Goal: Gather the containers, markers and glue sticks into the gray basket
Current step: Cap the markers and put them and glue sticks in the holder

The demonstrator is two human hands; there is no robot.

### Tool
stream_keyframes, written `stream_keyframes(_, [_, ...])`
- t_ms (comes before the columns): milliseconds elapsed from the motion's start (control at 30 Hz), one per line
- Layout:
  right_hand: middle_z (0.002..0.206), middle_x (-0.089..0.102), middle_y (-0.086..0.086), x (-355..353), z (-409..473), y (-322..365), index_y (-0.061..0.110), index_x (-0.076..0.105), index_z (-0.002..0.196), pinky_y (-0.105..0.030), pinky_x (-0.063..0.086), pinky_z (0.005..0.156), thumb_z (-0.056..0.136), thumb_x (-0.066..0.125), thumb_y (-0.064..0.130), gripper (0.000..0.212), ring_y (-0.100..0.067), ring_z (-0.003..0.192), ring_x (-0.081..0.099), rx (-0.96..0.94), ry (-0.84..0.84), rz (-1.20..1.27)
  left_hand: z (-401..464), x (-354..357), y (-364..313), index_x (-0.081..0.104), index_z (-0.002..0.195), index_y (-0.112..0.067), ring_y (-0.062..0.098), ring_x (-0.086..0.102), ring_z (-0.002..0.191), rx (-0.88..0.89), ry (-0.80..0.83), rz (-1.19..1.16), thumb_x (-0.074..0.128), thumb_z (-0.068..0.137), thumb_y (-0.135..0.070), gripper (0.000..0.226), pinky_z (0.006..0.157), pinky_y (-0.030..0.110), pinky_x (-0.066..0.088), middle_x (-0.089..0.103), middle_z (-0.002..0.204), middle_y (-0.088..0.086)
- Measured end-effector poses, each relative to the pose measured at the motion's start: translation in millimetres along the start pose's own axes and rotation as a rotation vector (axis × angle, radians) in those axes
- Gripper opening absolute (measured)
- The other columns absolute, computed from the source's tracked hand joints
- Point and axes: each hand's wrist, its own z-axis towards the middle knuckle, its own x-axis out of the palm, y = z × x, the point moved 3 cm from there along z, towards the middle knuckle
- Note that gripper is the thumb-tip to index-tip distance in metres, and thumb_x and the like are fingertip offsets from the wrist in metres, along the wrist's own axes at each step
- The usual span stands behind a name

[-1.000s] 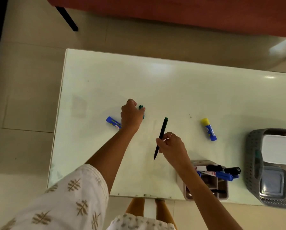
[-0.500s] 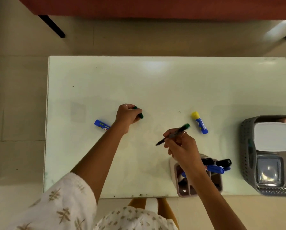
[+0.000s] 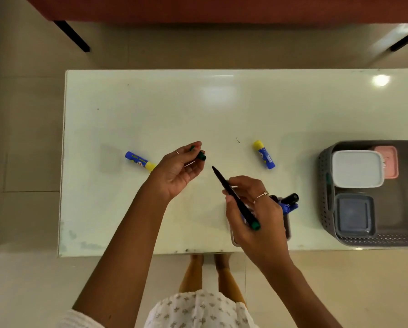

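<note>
R hand (image 3: pixel 252 209) grips the marker (image 3: pixel 236 200), tip aimed at L hand (image 3: pixel 178 170), green end toward the person. L hand is palm-up, pinching the green cap (image 3: pixel 201 156) w/ thumb + fingertips. Organizer (image 3: pixel 288 223) w/ more markers sits under R hand. Rel. to the basket (image 3: pixel 326 185): one glue stick (image 3: pixel 264 154) near its left, the other glue stick (image 3: pixel 140 161) well left. Basket holds 3 lidded containers.

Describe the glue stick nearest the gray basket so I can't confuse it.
Start at the gray basket on the table's right end. Just left of it lies a blue glue stick, alone. Its yellow cap points away from the person, unlike the other glue stick, far left.
</note>
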Motion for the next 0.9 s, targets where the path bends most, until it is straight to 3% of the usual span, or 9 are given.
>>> stream_keyframes(433, [0.094, 0.046, 0.042, -21.3, -27.2, -8.2, 0.01, 0.061, 0.106, 0.012, 0.032, 0.075, 0.084, 0.058, 0.025, 0.027, 0.035, 0.091, 0.046, -0.048, 0.064, -0.081, -44.5, 12.8, 35.3, 0.067, 0.1, -0.007, 0.008, 0.071, 0.067, 0.031, 0.033, -0.007, 0.058, 0.089, -0.005, 0.014, 0.06, 0.02, 0.056, 0.072, 0.071, 0.002])
stream_keyframes(900, [0.087, 0.048, 0.039, -30.5, -37.4, -32.5, 0.013, 0.062, 0.104, 0.009, 0.035, 0.074, 0.087, 0.064, 0.016, 0.018, 0.03, 0.087, 0.05, -0.05, 0.08, -0.162, -62.5, 28.5, 71.4, 0.066, 0.107, -0.009, 0.01, 0.07, 0.066, 0.033, -0.003, 0.115, 0.055, 0.092, -0.01, 0.018, 0.063, 0.023, 0.058, 0.068, 0.078, 0.004])
